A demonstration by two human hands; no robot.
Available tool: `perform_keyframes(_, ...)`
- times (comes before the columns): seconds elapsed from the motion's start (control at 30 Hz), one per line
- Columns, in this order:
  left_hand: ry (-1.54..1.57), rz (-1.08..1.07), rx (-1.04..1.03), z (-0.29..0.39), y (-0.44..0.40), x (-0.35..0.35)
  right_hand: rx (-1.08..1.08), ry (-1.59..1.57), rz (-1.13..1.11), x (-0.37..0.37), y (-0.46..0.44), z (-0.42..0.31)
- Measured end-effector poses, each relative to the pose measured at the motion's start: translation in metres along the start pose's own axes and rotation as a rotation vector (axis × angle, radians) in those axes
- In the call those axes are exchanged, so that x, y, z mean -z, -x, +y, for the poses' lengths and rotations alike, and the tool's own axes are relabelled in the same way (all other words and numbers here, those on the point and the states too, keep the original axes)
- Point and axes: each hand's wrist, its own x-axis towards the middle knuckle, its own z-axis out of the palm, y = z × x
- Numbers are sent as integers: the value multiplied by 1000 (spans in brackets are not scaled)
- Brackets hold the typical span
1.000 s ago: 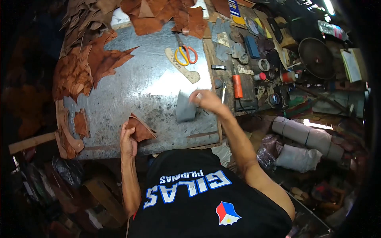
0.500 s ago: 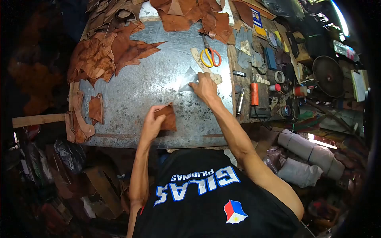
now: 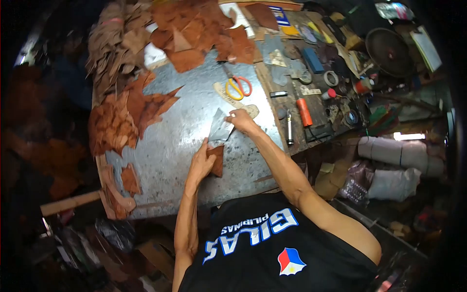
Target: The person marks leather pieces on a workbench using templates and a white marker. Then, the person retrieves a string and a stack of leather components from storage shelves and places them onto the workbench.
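My left hand [image 3: 200,164] is closed on a small piece of brown leather [image 3: 217,162], held low over the metal-topped table [image 3: 170,175]. Just beyond, my right hand [image 3: 242,120] pinches the edge of a grey, roughly triangular sheet [image 3: 221,127]. The sheet's lower corner comes close to my left fingertips; I cannot tell whether they touch. A pale curved template [image 3: 223,92] with writing on it lies past my right hand. Scissors [image 3: 237,87] with one yellow and one red handle loop rest across that template's upper part.
Large brown leather pieces [image 3: 114,114] lie at the left, with more leather [image 3: 194,34] at the back. Along the wooden bench [image 3: 267,92] on the right are an orange-handled tool [image 3: 304,113], a blue block [image 3: 312,60] and a tape roll [image 3: 331,78]. Leather strips [image 3: 114,192] line the near left corner.
My right hand has lifted the grey sheet and drawn it nearer to me. My left hand, with the leather piece, has moved up towards it. The head view has shifted and turned.
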Motion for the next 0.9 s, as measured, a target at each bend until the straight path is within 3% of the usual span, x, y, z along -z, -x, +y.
perform_keyframes(0.07, 15, -35, 12, 6, -2, 0, -176, -157, -183, 17, -2, -10)
perform_keyframes(0.13, 178, -5, 141, 7, 2, 5, -196, -241, -157, 33, -13, -11)
perform_keyframes(0.2, 258, 8, 134, -4, 7, 7, -17, -308, 106, 56, -44, 0)
perform_keyframes(0.33, 582, -23, 160, -15, 13, 4, -210, -939, 344, 145, -109, 1)
perform_keyframes(0.4, 665, -1, 126, -21, 13, -3, -191, -772, 472, 158, -122, 13)
perform_keyframes(0.47, 740, 40, 104, -31, 18, -9, 86, -91, 567, 140, -106, 28)
perform_keyframes(0.5, 710, 49, 76, -37, 16, -11, 131, 196, 501, 124, -94, 28)
perform_keyframes(0.63, 697, 63, 89, -30, 15, -11, 164, 675, 51, 60, -2, -14)
perform_keyframes(0.73, 687, 67, 77, -21, 17, -7, 233, 706, 141, 44, 10, -3)
perform_keyframes(0.9, 647, 61, 46, -29, 17, -12, 288, 744, 59, 65, 29, 17)
